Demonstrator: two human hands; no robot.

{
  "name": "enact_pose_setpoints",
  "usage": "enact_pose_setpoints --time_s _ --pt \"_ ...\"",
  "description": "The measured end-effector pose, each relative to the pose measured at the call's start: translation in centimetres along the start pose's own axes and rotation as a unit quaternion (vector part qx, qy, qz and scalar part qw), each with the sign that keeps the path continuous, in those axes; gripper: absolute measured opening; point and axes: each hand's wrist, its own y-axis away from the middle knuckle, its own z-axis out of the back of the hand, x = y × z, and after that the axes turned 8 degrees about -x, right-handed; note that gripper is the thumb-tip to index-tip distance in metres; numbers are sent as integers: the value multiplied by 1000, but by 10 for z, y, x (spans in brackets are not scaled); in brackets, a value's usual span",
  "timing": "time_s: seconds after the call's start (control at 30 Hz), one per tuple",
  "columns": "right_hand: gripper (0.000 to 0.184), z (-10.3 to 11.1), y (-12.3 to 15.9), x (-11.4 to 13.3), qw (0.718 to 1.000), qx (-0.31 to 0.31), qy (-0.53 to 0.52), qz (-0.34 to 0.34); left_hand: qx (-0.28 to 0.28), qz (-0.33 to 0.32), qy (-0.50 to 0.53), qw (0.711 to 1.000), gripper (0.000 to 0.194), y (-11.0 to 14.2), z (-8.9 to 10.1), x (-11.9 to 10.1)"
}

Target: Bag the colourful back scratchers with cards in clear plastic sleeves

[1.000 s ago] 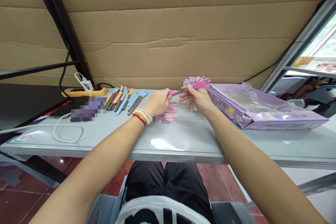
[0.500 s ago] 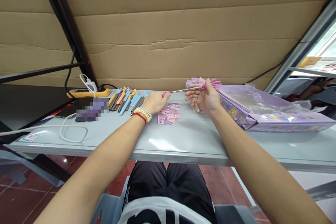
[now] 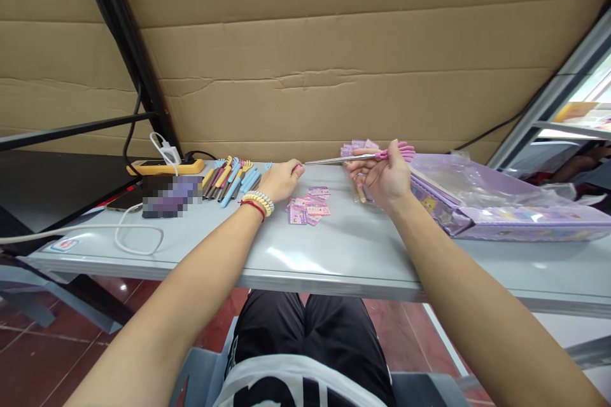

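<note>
A pink telescopic back scratcher [image 3: 334, 159] stretches between my two hands above the table, its thin metal rod drawn out. My left hand [image 3: 280, 180], with bracelets at the wrist, is closed round the pink handle end. At the other end, my right hand [image 3: 387, 179] has its thumb over the pink claw head [image 3: 405, 151], palm turned up and fingers curled under the rod. Small pink and purple printed cards [image 3: 309, 206] lie in a loose pile below and between the hands. More cards [image 3: 354, 147] sit behind my right hand, beside a partly hidden clear bag.
Several blue, yellow and dark red back scratchers [image 3: 232, 181] lie at the left. Beyond them are a blurred purple object [image 3: 172, 197], a yellow power strip [image 3: 167, 167] and a white cable [image 3: 138, 251]. A purple box [image 3: 525, 229] with clear plastic stands at the right. Cardboard [image 3: 305, 89] walls the back.
My hands are a little farther apart, and more of the metal rod shows between them. My right hand has shifted right with the claw head.
</note>
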Motion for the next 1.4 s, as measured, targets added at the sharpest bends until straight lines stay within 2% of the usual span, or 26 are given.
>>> enact_pose_setpoints --time_s 0.2,0.37,0.5,0.7,0.87,1.13,1.4 --pt "75 -1 0 -1 999 8 23 -27 7 -81 36 996 31 2 0 -3" --pt "75 1 -2 0 999 -25 21 1 -19 -69 41 997 32 2 1 -2" --pt "75 2 -2 2 999 -36 18 -10 -23 -73 45 996 32 2 1 -2" --pt "60 4 -4 1 998 -47 12 -28 -20 -103 40 994 31 5 3 -4" --pt "48 6 -7 -1 997 -66 8 -41 -3 -125 -6 992 31 7 8 -9" --pt "39 5 -7 0 995 -77 -1 -57 -12 -136 -28 990 27 8 9 -10" --pt "38 4 -6 -1 996 -74 18 -42 -7 -134 -43 990 27 7 9 -12"
